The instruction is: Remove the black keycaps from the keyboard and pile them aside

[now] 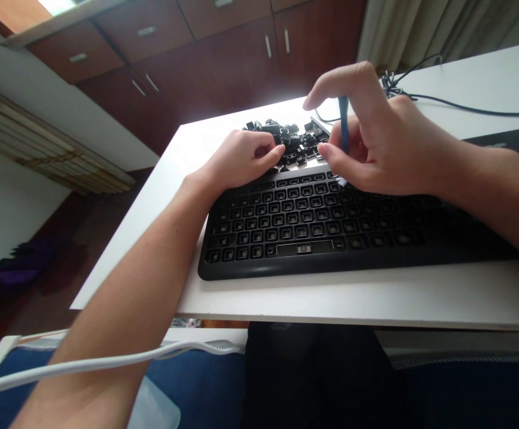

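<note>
A black keyboard (313, 229) lies on the white desk (331, 295) with its keycaps off, bare sockets showing. A heap of loose black keycaps (292, 140) sits just behind its top edge. My left hand (241, 159) rests curled at the keyboard's upper left corner, fingertips pinched at the edge of the heap; what they hold is hidden. My right hand (375, 134) is closed around a thin blue pry tool (344, 122), held upright with its tip down at the keyboard's top row.
A black cable (460, 107) runs across the desk at the back right. Brown cabinets with metal handles (205, 53) stand beyond the desk. A white cable (107, 360) crosses my lap below the desk edge. Curtains hang at the top right.
</note>
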`<state>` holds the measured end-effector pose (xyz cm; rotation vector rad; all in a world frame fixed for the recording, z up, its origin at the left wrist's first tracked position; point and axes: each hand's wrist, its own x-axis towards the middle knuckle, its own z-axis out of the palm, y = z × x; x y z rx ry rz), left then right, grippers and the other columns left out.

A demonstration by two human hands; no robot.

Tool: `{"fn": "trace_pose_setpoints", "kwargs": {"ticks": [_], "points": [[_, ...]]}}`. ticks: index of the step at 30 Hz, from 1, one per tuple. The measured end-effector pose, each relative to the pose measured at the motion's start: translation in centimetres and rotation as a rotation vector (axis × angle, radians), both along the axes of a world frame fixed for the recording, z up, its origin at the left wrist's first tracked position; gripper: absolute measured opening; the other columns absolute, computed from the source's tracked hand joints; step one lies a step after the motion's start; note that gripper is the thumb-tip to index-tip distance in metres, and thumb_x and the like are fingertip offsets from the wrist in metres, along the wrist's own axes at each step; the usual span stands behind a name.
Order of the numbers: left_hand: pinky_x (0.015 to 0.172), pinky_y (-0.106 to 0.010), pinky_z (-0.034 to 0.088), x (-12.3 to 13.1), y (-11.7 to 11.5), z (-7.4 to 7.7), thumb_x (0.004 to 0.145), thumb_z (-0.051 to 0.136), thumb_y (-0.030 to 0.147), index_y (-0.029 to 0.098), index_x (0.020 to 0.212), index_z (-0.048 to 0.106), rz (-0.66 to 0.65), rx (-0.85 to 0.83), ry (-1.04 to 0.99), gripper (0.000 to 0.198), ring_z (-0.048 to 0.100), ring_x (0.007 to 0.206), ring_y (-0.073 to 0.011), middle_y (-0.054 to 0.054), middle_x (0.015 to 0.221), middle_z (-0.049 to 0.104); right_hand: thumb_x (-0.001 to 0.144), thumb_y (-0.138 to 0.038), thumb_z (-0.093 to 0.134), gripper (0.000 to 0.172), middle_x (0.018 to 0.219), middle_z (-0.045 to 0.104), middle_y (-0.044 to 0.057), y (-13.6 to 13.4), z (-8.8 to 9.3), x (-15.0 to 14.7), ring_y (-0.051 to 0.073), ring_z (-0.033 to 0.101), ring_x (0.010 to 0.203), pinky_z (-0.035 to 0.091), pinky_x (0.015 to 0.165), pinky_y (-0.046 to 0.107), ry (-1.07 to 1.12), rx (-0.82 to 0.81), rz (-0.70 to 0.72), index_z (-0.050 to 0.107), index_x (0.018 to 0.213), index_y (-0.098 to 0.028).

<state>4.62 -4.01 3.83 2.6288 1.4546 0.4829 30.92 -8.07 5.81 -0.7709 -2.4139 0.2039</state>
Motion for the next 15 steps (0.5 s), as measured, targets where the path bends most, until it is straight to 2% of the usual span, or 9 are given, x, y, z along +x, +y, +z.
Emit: {"fn": "trace_pose_setpoints", "kwargs": {"ticks": [15], "points": [[0.058, -0.031, 0.032, 0.14, -0.23, 0.26, 0.095, 0.05, 0.041, 0.019, 0.066, 0.058, 0.003, 0.003, 0.02, 0.038, 0.039, 0.055, -0.012, 0.0, 0.059, 0.053, 0.095, -0.03, 0.058, 0.048, 0.067, 0.052, -0.005, 0.17, -0.09, 0.17, 0.013, 0.049, 0.051, 0.037, 0.049, 0.025, -0.01, 0.002, 0.01, 0.038, 0.138, -0.025]]}}
